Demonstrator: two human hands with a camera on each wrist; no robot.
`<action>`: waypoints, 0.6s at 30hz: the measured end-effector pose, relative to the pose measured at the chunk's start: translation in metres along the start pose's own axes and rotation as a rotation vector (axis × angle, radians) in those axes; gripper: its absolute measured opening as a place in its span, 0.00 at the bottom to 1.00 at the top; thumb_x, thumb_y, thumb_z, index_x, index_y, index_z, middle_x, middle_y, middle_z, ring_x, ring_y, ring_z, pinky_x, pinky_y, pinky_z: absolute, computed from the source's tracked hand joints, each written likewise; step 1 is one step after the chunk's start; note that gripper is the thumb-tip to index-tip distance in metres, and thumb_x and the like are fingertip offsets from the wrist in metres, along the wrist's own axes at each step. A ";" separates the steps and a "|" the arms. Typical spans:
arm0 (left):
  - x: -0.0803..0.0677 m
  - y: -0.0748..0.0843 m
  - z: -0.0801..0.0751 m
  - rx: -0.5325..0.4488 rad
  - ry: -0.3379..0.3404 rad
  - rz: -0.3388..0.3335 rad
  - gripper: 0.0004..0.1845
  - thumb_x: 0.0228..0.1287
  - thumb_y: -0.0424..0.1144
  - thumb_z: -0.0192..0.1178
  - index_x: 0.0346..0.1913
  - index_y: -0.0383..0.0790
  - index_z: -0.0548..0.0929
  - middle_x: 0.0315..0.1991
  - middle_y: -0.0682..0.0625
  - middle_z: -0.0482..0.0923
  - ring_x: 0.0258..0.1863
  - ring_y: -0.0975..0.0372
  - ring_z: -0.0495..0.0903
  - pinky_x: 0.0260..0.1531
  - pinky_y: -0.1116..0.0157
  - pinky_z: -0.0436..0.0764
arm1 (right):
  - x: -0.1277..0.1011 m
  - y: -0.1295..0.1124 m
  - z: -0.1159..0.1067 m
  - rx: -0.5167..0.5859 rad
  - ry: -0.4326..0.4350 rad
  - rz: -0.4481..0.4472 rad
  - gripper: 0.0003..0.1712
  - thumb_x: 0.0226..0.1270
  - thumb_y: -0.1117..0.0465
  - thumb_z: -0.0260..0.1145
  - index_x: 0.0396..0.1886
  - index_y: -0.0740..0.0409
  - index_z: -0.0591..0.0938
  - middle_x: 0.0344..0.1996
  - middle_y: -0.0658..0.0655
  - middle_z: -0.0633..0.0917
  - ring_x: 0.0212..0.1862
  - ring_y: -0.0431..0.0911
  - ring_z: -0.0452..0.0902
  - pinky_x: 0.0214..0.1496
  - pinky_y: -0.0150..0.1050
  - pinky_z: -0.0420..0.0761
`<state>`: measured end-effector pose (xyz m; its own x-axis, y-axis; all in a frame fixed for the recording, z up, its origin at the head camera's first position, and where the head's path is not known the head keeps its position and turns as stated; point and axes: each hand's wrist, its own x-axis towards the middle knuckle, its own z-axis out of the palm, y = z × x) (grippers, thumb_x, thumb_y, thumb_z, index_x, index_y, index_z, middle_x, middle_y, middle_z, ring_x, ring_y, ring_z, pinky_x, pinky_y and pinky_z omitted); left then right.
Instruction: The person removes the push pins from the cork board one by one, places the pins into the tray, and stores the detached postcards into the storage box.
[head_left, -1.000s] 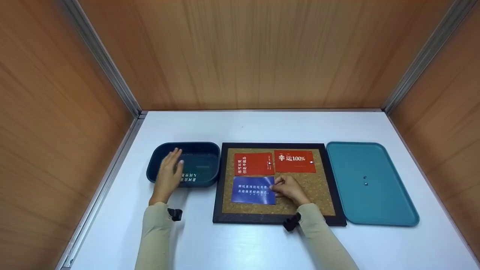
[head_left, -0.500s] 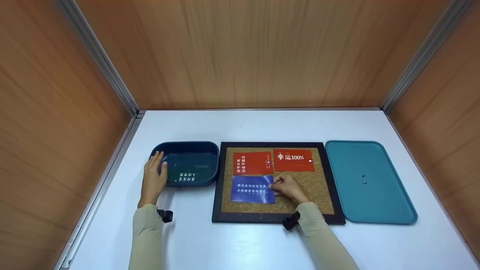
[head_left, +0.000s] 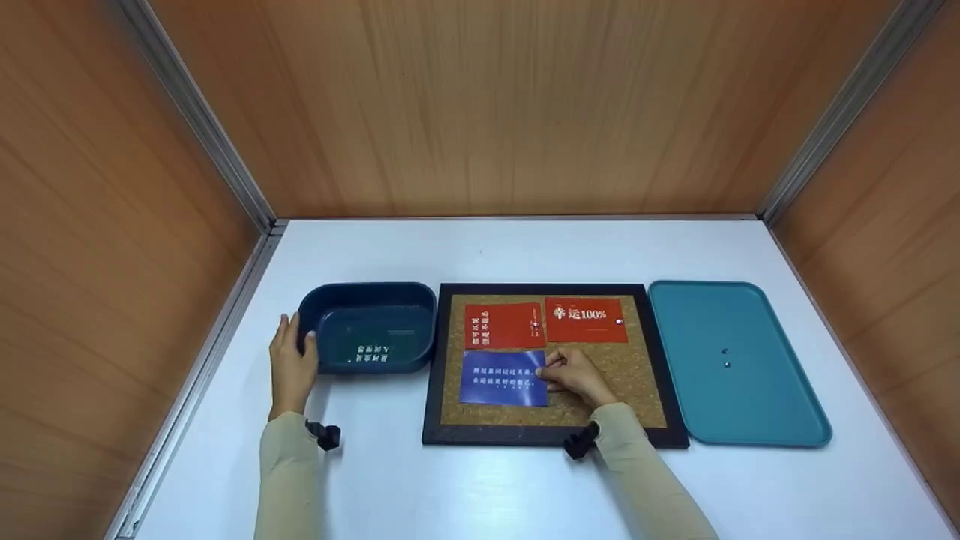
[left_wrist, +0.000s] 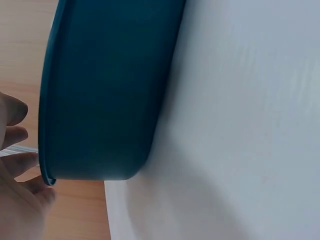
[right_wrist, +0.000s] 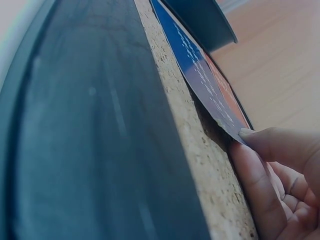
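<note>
My right hand [head_left: 577, 376] pinches the right edge of a blue card [head_left: 499, 379] with white writing between thumb and forefinger. In the right wrist view, the held edge of the blue card [right_wrist: 202, 85] is lifted slightly off the cork board [right_wrist: 187, 130]. Two red cards, a left one [head_left: 501, 327] and a right one [head_left: 585, 319], lie above it on the black-framed board, each with a small pin near its right side. My left hand [head_left: 291, 367] is at the left rim of a dark teal basin [head_left: 367, 367], fingers fairly straight; in the left wrist view the fingertips [left_wrist: 20, 161] reach the rim.
A flat teal tray [head_left: 750, 405] stands against the board's right side, with two small pins [head_left: 726, 358] on it. Inside the basin lies a dark green card [head_left: 375, 345] with white writing. Wooden panels [head_left: 465, 105] enclose the white table at the back and sides.
My left hand has moved left from over the basin to its outer left rim. The right hand keeps its pinch on the blue card in about the same place.
</note>
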<state>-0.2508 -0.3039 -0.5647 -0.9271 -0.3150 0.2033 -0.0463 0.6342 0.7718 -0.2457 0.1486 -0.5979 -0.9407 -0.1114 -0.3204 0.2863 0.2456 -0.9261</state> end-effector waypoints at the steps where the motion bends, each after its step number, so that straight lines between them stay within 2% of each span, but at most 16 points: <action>1: 0.000 -0.002 0.000 -0.001 -0.004 -0.009 0.28 0.73 0.34 0.48 0.72 0.29 0.58 0.74 0.31 0.47 0.74 0.39 0.47 0.73 0.46 0.49 | 0.000 0.000 0.000 -0.001 -0.003 -0.006 0.09 0.57 0.70 0.69 0.33 0.65 0.76 0.25 0.53 0.78 0.23 0.39 0.77 0.26 0.31 0.82; 7: -0.003 -0.009 0.004 -0.006 -0.043 -0.080 0.32 0.74 0.35 0.44 0.75 0.30 0.47 0.76 0.32 0.42 0.76 0.43 0.42 0.75 0.49 0.46 | 0.001 0.000 -0.001 -0.009 -0.010 -0.007 0.08 0.57 0.71 0.69 0.33 0.65 0.76 0.25 0.52 0.79 0.22 0.38 0.77 0.25 0.30 0.82; 11: -0.003 -0.011 0.006 -0.034 -0.028 -0.121 0.34 0.74 0.34 0.43 0.76 0.31 0.41 0.76 0.33 0.41 0.76 0.45 0.42 0.75 0.51 0.45 | 0.001 -0.001 -0.001 -0.011 0.001 0.002 0.08 0.57 0.71 0.69 0.33 0.65 0.76 0.26 0.54 0.79 0.22 0.39 0.78 0.26 0.30 0.82; 18: -0.003 -0.011 0.011 -0.083 -0.004 -0.182 0.33 0.71 0.29 0.39 0.75 0.29 0.42 0.74 0.30 0.45 0.75 0.43 0.46 0.74 0.49 0.50 | 0.001 0.000 0.000 0.009 0.004 0.008 0.09 0.57 0.70 0.69 0.33 0.65 0.75 0.27 0.54 0.79 0.23 0.39 0.78 0.27 0.31 0.83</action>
<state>-0.2517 -0.3017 -0.5802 -0.9076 -0.4165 0.0539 -0.1825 0.5067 0.8425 -0.2465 0.1489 -0.5981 -0.9391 -0.1059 -0.3269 0.2954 0.2374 -0.9254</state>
